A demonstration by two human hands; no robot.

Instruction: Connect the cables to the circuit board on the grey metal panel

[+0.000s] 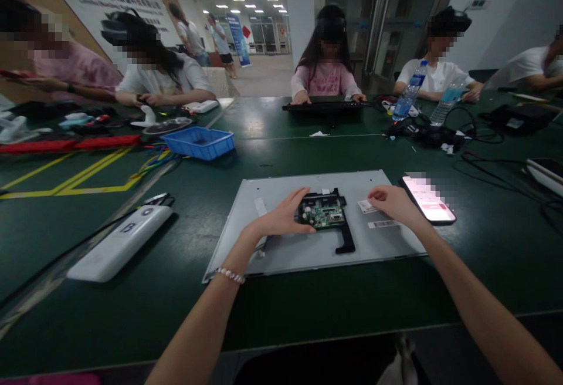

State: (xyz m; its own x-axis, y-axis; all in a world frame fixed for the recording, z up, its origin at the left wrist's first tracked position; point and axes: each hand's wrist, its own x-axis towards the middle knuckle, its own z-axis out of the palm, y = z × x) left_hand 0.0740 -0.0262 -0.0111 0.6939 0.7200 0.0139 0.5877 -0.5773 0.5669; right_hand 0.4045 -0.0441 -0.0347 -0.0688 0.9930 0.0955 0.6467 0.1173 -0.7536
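Observation:
A flat grey-white panel point(246, 209), like the metal back of a screen, lies on the table before me. On its middle rests a green circuit board point(323, 215) in a black plastic bracket point(347, 238). My left hand point(284, 215) holds the left side of the board and bracket, fingers at the far edge and thumb at the near one. Further right, my right hand point(391, 202) is closed in a pinch over a white printed label point(365, 206); whether anything is between its fingertips is hidden. A barcode label point(383, 224) sits just below that hand.
A lit phone point(428, 200) lies right of the panel. A white power bank point(123, 241) with a cable is at left, a blue tray point(200, 143) beyond it. Two water bottles point(409, 94) and tangled black cables point(422, 132) are at far right. Several people sit opposite.

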